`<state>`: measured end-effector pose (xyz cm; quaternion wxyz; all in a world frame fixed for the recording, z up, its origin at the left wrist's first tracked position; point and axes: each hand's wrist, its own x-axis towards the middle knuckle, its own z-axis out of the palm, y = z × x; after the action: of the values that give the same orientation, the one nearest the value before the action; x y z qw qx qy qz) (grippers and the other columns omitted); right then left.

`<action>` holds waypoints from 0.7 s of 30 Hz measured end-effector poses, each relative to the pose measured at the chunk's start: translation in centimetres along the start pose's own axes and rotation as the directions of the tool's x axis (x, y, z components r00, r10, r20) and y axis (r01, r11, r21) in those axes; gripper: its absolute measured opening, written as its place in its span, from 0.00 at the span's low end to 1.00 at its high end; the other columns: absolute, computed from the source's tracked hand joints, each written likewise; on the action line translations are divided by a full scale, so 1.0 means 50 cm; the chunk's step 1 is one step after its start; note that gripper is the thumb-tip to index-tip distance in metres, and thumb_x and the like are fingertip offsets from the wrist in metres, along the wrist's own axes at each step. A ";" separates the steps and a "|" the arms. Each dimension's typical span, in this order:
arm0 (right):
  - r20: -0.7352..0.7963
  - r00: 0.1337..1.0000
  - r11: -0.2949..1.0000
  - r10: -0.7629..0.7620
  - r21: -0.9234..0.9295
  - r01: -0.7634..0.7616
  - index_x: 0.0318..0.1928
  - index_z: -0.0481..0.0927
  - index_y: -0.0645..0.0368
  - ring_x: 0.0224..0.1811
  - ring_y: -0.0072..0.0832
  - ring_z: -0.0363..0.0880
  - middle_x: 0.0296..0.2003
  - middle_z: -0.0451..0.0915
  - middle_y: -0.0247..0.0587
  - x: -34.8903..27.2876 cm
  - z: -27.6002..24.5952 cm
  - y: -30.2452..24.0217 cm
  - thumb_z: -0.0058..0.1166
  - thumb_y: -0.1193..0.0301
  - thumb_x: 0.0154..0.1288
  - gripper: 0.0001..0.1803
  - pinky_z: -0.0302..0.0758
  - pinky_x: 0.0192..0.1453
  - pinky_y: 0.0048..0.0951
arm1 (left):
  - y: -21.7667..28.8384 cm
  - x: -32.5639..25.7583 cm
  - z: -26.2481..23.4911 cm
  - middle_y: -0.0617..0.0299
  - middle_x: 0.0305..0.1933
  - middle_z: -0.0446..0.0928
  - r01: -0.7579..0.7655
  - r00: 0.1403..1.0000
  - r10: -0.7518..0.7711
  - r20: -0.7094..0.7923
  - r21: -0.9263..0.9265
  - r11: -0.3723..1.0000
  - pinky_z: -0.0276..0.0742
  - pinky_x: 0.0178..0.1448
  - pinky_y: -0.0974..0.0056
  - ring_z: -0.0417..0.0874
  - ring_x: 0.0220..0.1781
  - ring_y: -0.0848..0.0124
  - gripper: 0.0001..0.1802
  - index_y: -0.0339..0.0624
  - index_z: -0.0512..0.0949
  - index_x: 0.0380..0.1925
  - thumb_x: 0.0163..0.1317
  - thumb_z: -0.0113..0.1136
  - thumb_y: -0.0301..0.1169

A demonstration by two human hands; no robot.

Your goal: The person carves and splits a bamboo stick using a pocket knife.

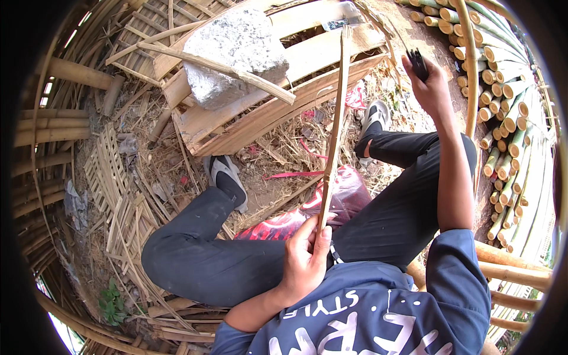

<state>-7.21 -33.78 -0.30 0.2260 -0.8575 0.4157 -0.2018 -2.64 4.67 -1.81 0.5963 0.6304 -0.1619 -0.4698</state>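
Note:
My left hand is closed around the lower end of a long bamboo strip, in front of my belly. The strip rises away from me, and its far end reaches over a wooden crate. Off to the right, my right hand is raised with its fingers wrapped round a short black object. Its kind is not clear, and part of it is hidden in the fist. This hand is well apart from the strip.
A rough grey-white block rests on the crate, with another bamboo piece across it. Stacked bamboo poles line the right. Woven slats and shavings cover ground at left. A red plastic bag lies between my legs.

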 end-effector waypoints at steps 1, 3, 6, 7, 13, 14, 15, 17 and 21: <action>0.033 0.999 0.999 -0.028 0.040 0.027 0.44 0.82 0.59 0.24 0.22 0.69 0.21 0.75 0.39 -0.019 0.014 -0.025 0.55 0.58 0.73 0.16 0.70 0.33 0.31 | 0.009 -0.002 0.007 0.74 0.23 0.66 0.061 0.997 -0.062 -0.034 -0.032 0.998 0.58 0.27 0.73 0.62 0.24 0.86 0.15 0.33 0.77 0.55 0.76 0.55 0.32; 0.051 0.986 0.983 -0.160 0.097 0.155 0.40 0.78 0.60 0.24 0.22 0.66 0.20 0.70 0.38 -0.041 0.038 -0.050 0.59 0.63 0.72 0.12 0.66 0.31 0.31 | 0.011 0.000 0.011 0.74 0.23 0.66 0.070 0.997 -0.071 -0.022 -0.028 0.997 0.58 0.27 0.73 0.62 0.24 0.86 0.15 0.33 0.77 0.55 0.76 0.54 0.32; 0.113 0.923 0.928 -0.368 0.117 0.355 0.36 0.75 0.64 0.21 0.26 0.62 0.19 0.67 0.40 -0.064 0.048 -0.075 0.61 0.73 0.67 0.09 0.65 0.28 0.31 | 0.013 0.010 0.014 0.74 0.23 0.66 0.102 0.995 -0.103 -0.003 -0.067 0.992 0.58 0.26 0.74 0.62 0.23 0.87 0.14 0.34 0.76 0.55 0.77 0.53 0.32; 0.177 0.893 0.909 -0.415 0.126 0.397 0.38 0.76 0.64 0.21 0.42 0.71 0.22 0.74 0.50 -0.074 0.040 -0.094 0.60 0.79 0.60 0.07 0.70 0.31 0.35 | 0.011 0.013 0.012 0.74 0.22 0.65 0.125 0.992 -0.126 -0.001 -0.113 0.986 0.57 0.25 0.75 0.62 0.22 0.87 0.15 0.34 0.76 0.56 0.78 0.52 0.32; 0.455 0.782 0.851 -0.425 -0.093 0.517 0.38 0.79 0.52 0.29 0.47 0.84 0.23 0.81 0.46 -0.117 0.064 -0.111 0.59 0.71 0.57 0.07 0.80 0.35 0.46 | -0.006 0.028 0.003 0.75 0.19 0.62 0.136 0.990 -0.130 0.053 -0.132 0.982 0.54 0.19 0.77 0.60 0.17 0.88 0.18 0.38 0.73 0.59 0.80 0.47 0.38; 0.508 0.769 0.851 -0.388 -0.122 0.511 0.39 0.79 0.52 0.29 0.48 0.84 0.23 0.81 0.47 -0.127 0.069 -0.120 0.59 0.71 0.57 0.08 0.80 0.35 0.47 | -0.008 0.029 0.003 0.74 0.20 0.63 0.131 0.991 -0.126 0.042 -0.131 0.983 0.54 0.19 0.77 0.60 0.17 0.88 0.17 0.38 0.73 0.58 0.80 0.47 0.37; 0.521 0.762 0.873 -0.384 -0.065 0.484 0.39 0.79 0.52 0.30 0.49 0.84 0.23 0.81 0.49 -0.136 0.078 -0.119 0.59 0.71 0.58 0.08 0.80 0.36 0.48 | -0.011 0.031 0.002 0.74 0.20 0.63 0.136 0.991 -0.132 0.039 -0.129 0.982 0.54 0.19 0.77 0.60 0.17 0.88 0.17 0.38 0.73 0.58 0.80 0.47 0.37; 0.533 0.760 0.885 -0.373 -0.043 0.464 0.39 0.79 0.54 0.31 0.50 0.84 0.24 0.81 0.51 -0.148 0.089 -0.121 0.60 0.71 0.57 0.08 0.79 0.37 0.49 | -0.017 0.034 0.002 0.74 0.21 0.65 0.115 0.993 -0.114 -0.029 0.022 0.993 0.56 0.20 0.76 0.61 0.18 0.88 0.16 0.36 0.73 0.58 0.79 0.48 0.35; 0.493 0.770 0.869 -0.406 -0.053 0.492 0.37 0.80 0.54 0.29 0.49 0.84 0.22 0.80 0.49 -0.153 0.101 -0.112 0.61 0.71 0.54 0.08 0.79 0.36 0.48 | -0.029 0.026 0.011 0.70 0.20 0.64 0.058 0.990 -0.037 -0.138 0.151 0.987 0.56 0.23 0.70 0.61 0.21 0.84 0.16 0.30 0.77 0.54 0.75 0.56 0.33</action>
<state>-5.39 -23.44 -2.54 0.1862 -0.9714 0.1476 0.0003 -2.93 3.70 -3.53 0.5438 0.7088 -0.1422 -0.4263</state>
